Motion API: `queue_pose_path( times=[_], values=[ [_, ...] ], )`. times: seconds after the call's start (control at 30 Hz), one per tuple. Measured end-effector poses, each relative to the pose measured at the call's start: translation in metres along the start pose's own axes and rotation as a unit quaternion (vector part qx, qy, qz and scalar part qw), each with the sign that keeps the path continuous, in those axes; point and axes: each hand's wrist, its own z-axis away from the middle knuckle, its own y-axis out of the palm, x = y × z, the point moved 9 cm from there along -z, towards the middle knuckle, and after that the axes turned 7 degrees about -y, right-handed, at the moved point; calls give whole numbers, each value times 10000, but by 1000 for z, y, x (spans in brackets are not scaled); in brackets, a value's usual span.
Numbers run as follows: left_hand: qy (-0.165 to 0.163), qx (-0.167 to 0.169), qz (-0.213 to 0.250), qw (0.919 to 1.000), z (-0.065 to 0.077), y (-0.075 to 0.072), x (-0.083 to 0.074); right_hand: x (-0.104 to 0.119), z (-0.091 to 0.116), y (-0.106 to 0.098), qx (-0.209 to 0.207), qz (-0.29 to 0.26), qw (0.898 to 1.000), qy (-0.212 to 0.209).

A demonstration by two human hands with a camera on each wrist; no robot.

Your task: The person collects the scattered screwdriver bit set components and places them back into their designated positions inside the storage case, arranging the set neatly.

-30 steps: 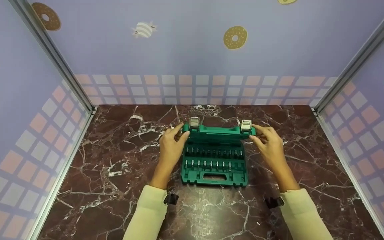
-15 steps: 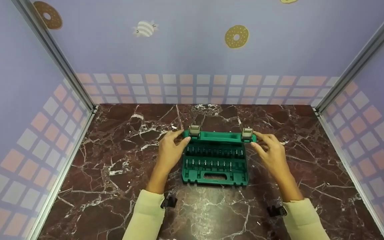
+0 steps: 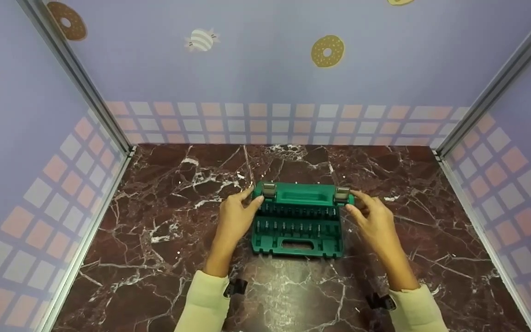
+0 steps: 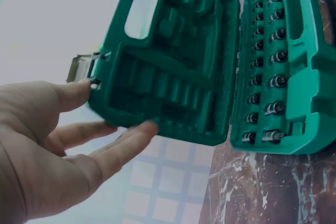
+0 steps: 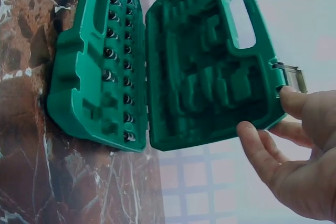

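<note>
A green socket set case (image 3: 269, 243) rests on the marbled surface with its lid (image 3: 304, 193) tilted partway over the base. Two rows of small metal socket bits (image 4: 277, 56) stand in the base. My left hand (image 3: 235, 219) holds the lid's left corner, with the thumb by the left metal latch (image 4: 80, 68) and the fingers along the side edge. At the opposite corner my right hand (image 3: 377, 223) holds the lid the same way, its thumb close to the right latch (image 5: 295, 77). The wrist views show the lid's moulded inside, which carries no bits.
The dark red marbled table (image 3: 164, 276) spreads around the case. Purple patterned panels (image 3: 265, 69) stand at the back and both sides, joined by metal corner posts (image 3: 83, 85). A small black wrist camera (image 3: 236, 287) sits at each sleeve.
The lid has swung down and toward me, so its outer face and latches show lower over the base. Both hands have moved down slightly with it. The base has stayed in place.
</note>
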Motion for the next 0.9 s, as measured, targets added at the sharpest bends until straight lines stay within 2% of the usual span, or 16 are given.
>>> queue_pose_path(
  times=[0.2, 0.37, 0.53, 0.6, 0.7, 0.8, 0.9],
  values=[
    [-31, 255, 95, 9996, 3, 2, 3, -2, 5, 2, 161, -19, 9999, -56],
    [-208, 455, 288, 9983, 2, 11, 13, -11, 7, 9, 273, -49, 9996, 79],
    [-346, 578, 675, 9954, -1, 17, 19, -23, 9, 16, 356, -434, 9974, 461],
    [-424, 707, 934, 9922, -2, 19, 21, -26, 9, 19, 438, -868, 9931, 651],
    [-602, 926, 1412, 9838, -1, 22, 24, -30, 12, 25, 608, -1911, 9741, 1041],
    [-716, 979, 1714, 9777, 0, 24, 26, -31, 15, 33, 745, -3061, 9384, 1419],
    [-776, 922, 1864, 9751, 1, 25, 31, -31, 17, 40, 774, -3548, 9181, 1589]
  ],
)
